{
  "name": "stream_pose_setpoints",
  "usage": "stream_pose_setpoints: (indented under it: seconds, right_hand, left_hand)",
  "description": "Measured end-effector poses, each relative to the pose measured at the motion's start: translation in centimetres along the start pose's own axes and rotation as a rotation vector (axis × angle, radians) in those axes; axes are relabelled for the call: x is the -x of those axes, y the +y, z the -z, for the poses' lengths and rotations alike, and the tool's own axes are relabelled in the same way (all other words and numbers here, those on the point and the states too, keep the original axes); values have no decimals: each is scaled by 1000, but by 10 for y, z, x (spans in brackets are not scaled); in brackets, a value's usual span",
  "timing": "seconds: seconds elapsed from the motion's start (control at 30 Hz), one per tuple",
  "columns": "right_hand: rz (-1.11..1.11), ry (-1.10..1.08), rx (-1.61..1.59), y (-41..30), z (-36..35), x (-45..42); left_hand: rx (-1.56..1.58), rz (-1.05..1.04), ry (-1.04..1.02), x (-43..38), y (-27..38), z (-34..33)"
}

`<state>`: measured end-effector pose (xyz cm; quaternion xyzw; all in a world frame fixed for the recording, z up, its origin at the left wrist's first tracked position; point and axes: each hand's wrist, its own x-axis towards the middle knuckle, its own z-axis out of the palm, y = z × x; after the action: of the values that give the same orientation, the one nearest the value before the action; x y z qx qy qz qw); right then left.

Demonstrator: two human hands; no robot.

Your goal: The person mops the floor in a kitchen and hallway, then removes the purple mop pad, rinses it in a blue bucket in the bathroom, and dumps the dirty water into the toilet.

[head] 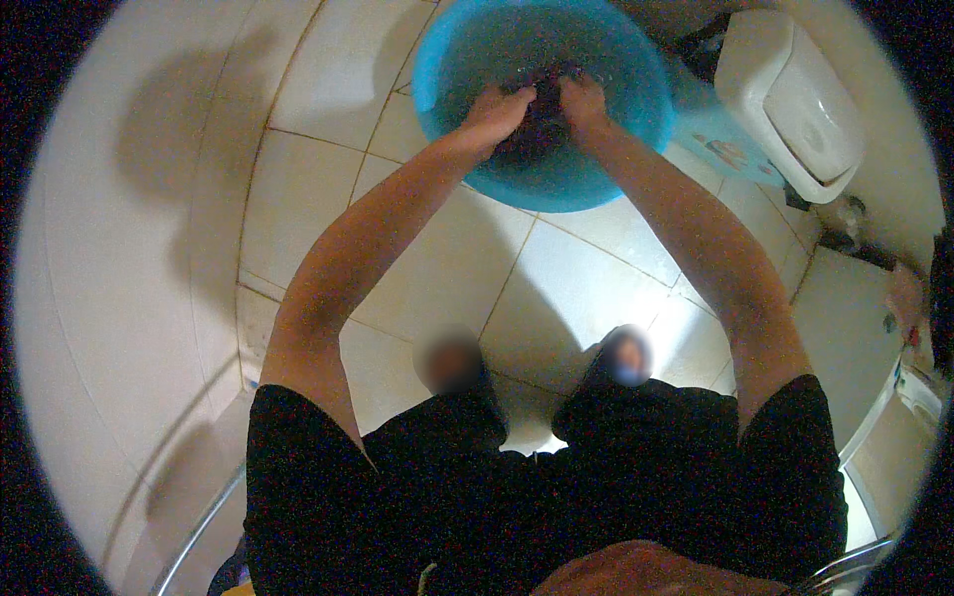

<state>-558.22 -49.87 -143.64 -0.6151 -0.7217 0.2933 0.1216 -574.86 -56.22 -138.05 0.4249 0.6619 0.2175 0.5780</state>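
Note:
A round blue plastic basin [555,200] sits on the floor in front of me, with cloudy-looking water in it. Inside it, dark wet cloth [548,112] bunches up between my hands. My left hand [504,110] grips the cloth from the left, its thumb pointing inward. From the other side my right hand [584,101] holds the same cloth a short distance away. Some of the fingers of both hands are hidden by the cloth and the dim water. Below the hands, the lower part of the cloth fades into the dark water.
Right of the basin stands a waste bin with a white lid [809,112] and a pale blue body [734,145]. A light wall [134,253] rises on the left. Pale floor tiles [425,253] lie between my knees and the basin. Curved metal tubing [201,533] shows at lower left.

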Motion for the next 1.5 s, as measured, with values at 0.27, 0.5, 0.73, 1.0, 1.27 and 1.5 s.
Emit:
stream_pose_setpoints:
  seconds: [0.27, 0.5, 0.73, 1.0, 1.27, 1.5]
  right_hand:
    - [-387, -356, -1896, -85, 113, 38]
    - [-181, -208, -1358, -97, 155, 58]
    - [-140, -89, -552, -48, 142, 72]
    - [37, 87, 182, -21, 55, 60]
    - [-191, -161, -745, -55, 61, 40]
    - [300, 40, -525, -126, 111, 62]
  left_hand:
    - [1119, -75, -397, 49, 27, -5]
    - [-143, -364, -187, 59, 29, 8]
    - [769, -133, 128, 50, 10, 32]
    - [831, 116, 81, 39, 18, 11]
    - [1219, 47, -213, 38, 20, 15]
    - [1385, -319, -271, 7, 20, -17]
